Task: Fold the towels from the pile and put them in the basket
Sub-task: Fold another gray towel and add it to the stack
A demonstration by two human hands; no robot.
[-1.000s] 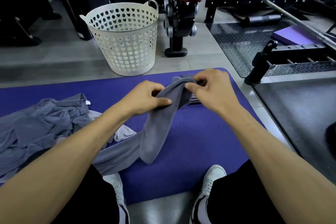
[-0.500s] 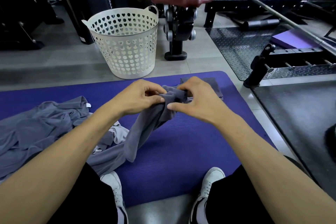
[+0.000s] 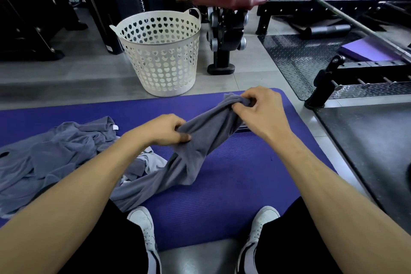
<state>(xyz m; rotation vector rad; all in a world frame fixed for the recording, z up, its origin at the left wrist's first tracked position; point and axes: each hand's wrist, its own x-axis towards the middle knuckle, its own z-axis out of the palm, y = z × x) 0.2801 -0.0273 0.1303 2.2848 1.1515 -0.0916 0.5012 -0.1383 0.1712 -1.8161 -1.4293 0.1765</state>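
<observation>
A loose pile of grey towels (image 3: 51,158) is spread in soft crumpled folds on the left part of the purple mat (image 3: 240,176), whose foam surface is finely ribbed. Paler cloth is seen at the pile's right edge; the number of towels in the pile cannot be told.

The left hand (image 3: 165,130) is held knuckles up above the mat, its forearm reaching in from the lower left. Its fingers are curled and a bunched part of one grey towel (image 3: 200,142) is pinched between thumb and fingertips. This towel is gathered into a thick rope that hangs from the hands down to the mat by the left knee.

One white plastic basket (image 3: 162,55), round and pierced with heart-shaped holes, stands on the grey floor just beyond the mat's far edge, with two handles at its rim.

The right hand (image 3: 262,111) is raised slightly higher and farther away, its fingers curled and the towel's upper end gripped.

Two white shoes (image 3: 262,227) are planted at the mat's near edge.
</observation>
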